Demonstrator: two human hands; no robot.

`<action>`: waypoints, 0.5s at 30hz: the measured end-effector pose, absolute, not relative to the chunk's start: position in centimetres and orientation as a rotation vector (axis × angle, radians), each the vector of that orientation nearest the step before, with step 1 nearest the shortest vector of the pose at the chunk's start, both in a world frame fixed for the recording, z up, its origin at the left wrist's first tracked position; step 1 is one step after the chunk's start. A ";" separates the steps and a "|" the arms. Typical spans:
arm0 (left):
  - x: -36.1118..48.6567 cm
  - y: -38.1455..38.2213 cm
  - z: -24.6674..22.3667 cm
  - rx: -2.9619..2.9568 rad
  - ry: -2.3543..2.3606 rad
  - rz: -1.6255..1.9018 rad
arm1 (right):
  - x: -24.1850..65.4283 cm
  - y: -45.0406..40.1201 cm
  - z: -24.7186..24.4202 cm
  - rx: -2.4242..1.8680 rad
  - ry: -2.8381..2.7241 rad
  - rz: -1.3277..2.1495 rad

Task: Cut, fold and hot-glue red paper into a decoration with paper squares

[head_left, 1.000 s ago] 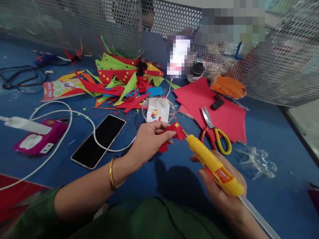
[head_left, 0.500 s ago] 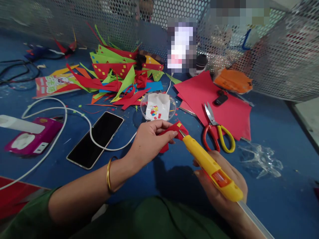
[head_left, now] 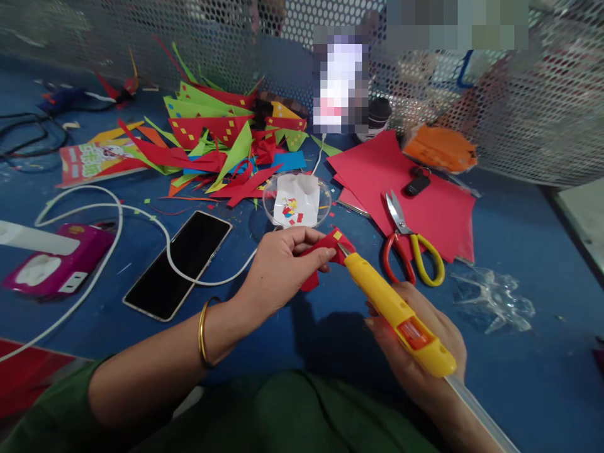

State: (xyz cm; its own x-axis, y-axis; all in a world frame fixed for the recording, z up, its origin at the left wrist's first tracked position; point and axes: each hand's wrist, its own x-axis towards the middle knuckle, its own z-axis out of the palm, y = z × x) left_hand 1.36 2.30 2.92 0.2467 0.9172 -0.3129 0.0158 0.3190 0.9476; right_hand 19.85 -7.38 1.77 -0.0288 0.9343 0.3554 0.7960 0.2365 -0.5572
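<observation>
Between the thumb and fingers of my left hand [head_left: 283, 267] is a folded piece of red paper [head_left: 346, 246] with a small yellow square stuck on it. My right hand [head_left: 425, 340] grips a yellow hot glue gun [head_left: 387, 305], a clear glue stick trailing from its back end. The gun's metal nozzle is at the red paper, close to the yellow square; whether it touches is too fine to tell. Just beyond my left hand, a clear round dish [head_left: 325, 211] holds white paper [head_left: 306, 196] with tiny coloured paper bits on it.
Scissors [head_left: 400, 226] lie partly on red paper sheets [head_left: 363, 165] at right, near crumpled clear plastic [head_left: 495, 299]. A black-screened phone [head_left: 182, 264], a white cable [head_left: 120, 220] and a purple power strip [head_left: 89, 242] lie left. Coloured paper scraps [head_left: 236, 157] pile up behind.
The view has shifted slightly, so most things sit a little further left. Both hands keep nearly the same pose, with the nozzle still at the red paper.
</observation>
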 end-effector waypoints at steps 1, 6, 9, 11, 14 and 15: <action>1.4 2.3 2.9 1.058 1.142 0.805 | 19.9 -7.4 1.8 -1.585 -1.849 0.268; 1.3 2.3 2.9 1.056 1.132 0.812 | 20.1 -7.3 1.8 -1.551 -1.868 0.286; 1.3 2.3 2.9 1.055 1.126 0.813 | 20.2 -7.3 1.7 -1.551 -1.862 0.287; 1.3 2.3 2.9 1.047 1.127 0.814 | 20.1 -7.4 1.6 -1.562 -1.854 0.288; 1.3 2.2 2.9 1.039 1.131 0.821 | 20.1 -7.4 1.6 -1.583 -1.852 0.259; 1.3 2.2 2.9 1.040 1.129 0.823 | 20.0 -7.4 1.6 -1.585 -1.853 0.246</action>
State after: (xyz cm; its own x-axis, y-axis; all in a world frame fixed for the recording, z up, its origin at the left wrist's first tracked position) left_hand 1.34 2.21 2.92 0.2472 0.9184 -0.3089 -0.0128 0.3218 0.9467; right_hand 20.04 -7.44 1.56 -0.0299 0.9297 0.3672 0.8017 0.2417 -0.5467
